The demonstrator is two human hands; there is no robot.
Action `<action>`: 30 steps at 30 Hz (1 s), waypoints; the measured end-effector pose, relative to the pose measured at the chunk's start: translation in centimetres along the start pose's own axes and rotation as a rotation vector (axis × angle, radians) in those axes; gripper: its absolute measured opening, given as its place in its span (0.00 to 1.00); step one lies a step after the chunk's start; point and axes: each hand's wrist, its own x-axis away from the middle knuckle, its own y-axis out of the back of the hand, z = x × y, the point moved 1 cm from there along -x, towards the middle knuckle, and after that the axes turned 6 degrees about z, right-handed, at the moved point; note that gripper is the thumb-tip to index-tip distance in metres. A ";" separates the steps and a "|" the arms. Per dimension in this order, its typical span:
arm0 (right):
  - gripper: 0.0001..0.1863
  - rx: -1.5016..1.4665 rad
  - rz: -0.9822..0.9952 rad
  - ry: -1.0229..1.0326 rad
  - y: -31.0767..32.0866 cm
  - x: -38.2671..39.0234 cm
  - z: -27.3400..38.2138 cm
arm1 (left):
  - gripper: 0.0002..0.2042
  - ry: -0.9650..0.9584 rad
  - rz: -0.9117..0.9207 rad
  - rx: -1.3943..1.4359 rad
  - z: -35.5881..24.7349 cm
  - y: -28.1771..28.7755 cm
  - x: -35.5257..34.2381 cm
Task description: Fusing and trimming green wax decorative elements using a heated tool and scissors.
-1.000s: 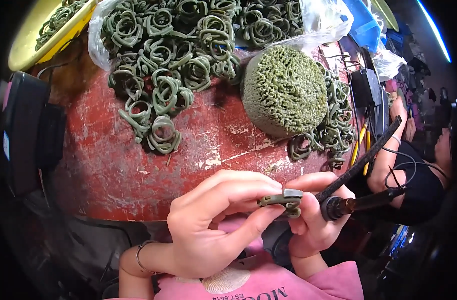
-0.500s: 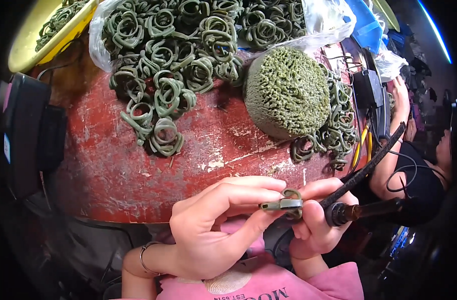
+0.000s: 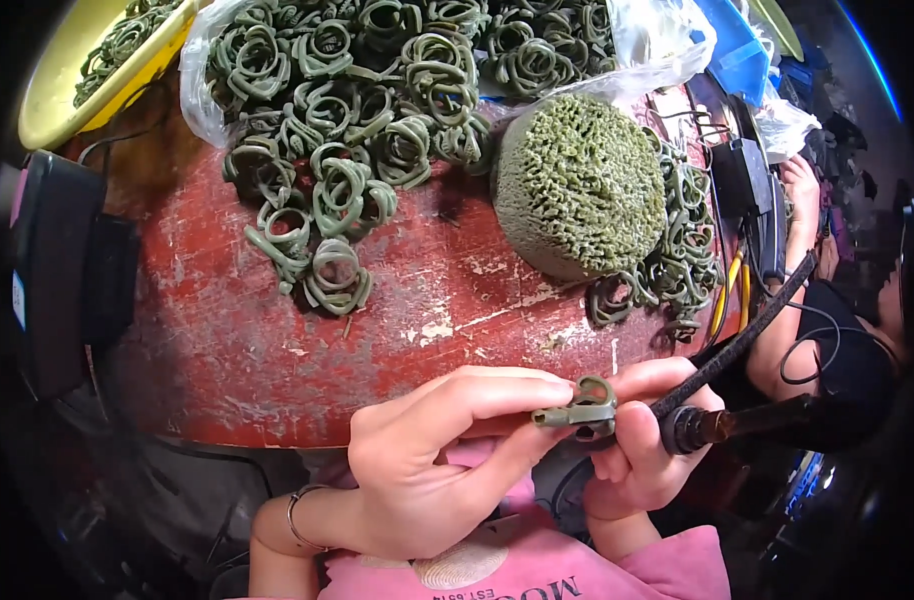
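Between the fingertips of both hands sits a small green ring (image 3: 599, 392), wax-like, with a short stub reaching toward the left fingers. My left hand (image 3: 427, 465) pinches it from the left with thumb and forefinger. From the right, the fingers of my right hand (image 3: 642, 460) close on it too. A dark pen-like tool (image 3: 689, 428) with a brownish section and a thick black cord (image 3: 752, 335) lies in the right hand; its working tip is hidden. Both hands are just in front of the table's near edge.
On the worn red table (image 3: 427, 305) a heap of green rings (image 3: 322, 110) lies on clear plastic, beside a round, porous green block (image 3: 582, 185). More rings fill a yellow basin (image 3: 42, 95). A black device (image 3: 72, 275) stands left. Another person's arm (image 3: 799, 210) is at right.
The ring has turned between my fingers, so its round opening shows more. Both hands have shifted slightly to the right, and the whole view has moved a little.
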 end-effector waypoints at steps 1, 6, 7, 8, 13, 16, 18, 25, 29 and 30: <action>0.10 0.001 0.000 -0.001 -0.1 -0.1 0.1 | 0.11 0.001 0.000 0.001 0.1 0.1 -0.1; 0.11 -0.032 -0.066 -0.014 -0.3 -0.2 0.5 | 0.08 -0.114 0.159 -0.125 -0.2 0.5 -0.7; 0.11 -0.032 -0.067 -0.014 -0.3 -0.1 0.7 | 0.08 -0.115 0.160 -0.124 -0.1 0.4 -0.6; 0.11 -0.037 -0.055 -0.056 -0.2 0.0 1.0 | 0.09 -0.120 0.144 -0.123 -0.1 0.4 -0.6; 0.09 -0.001 0.007 0.024 0.3 0.7 0.2 | 0.12 -0.121 0.050 0.043 0.8 0.0 -0.4; 0.08 -0.135 0.155 -0.051 -0.1 0.6 0.4 | 0.11 -0.175 0.030 0.121 1.2 0.4 -0.3; 0.08 -0.135 0.172 -0.070 -0.2 0.5 1.0 | 0.12 -0.208 0.068 0.117 1.1 0.6 -0.3; 0.08 0.001 0.223 -0.075 0.4 1.2 1.1 | 0.13 -0.227 0.040 0.154 0.3 -0.1 -0.5; 0.16 -0.144 0.018 0.242 -0.6 1.0 -0.7 | 0.14 -0.324 0.075 0.073 0.9 0.7 -0.1; 0.14 -0.089 0.044 0.138 0.2 1.6 0.2 | 0.15 -0.371 0.088 0.127 0.9 0.9 -0.1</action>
